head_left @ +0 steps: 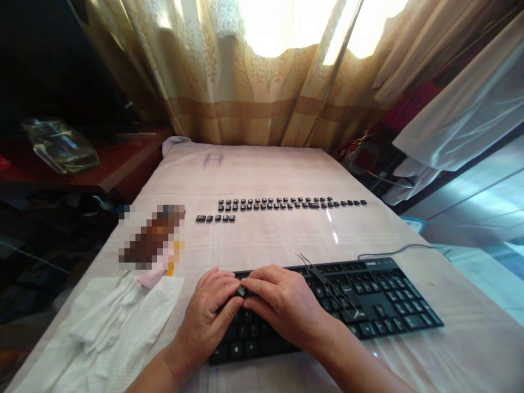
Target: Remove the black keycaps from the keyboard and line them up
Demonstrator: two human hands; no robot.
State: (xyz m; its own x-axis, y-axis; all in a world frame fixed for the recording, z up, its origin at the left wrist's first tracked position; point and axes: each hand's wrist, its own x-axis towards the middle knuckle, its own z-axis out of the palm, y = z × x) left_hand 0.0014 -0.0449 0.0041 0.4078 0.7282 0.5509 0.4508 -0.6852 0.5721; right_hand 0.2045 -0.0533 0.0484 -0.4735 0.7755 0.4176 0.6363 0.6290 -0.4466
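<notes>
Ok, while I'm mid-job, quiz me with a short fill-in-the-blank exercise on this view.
1. The left hand and right hand are over a black ____.
2. The slender tool lies nearer the ____ hand.
3. The loose keycaps lined up beyond the hands are ____ in colour.
4. The white tissue or cloth lies to the ____ of both hands.

Missing words: keyboard; right; black; left.

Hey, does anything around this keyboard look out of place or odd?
Yes: loose keycaps lie in rows on the cloth beyond the keyboard, rather than fitted to it. They look set out neatly, not spilled. A pronged tool also lies slantwise across the keyboard, one end past its far edge. No damage is clear.
</notes>
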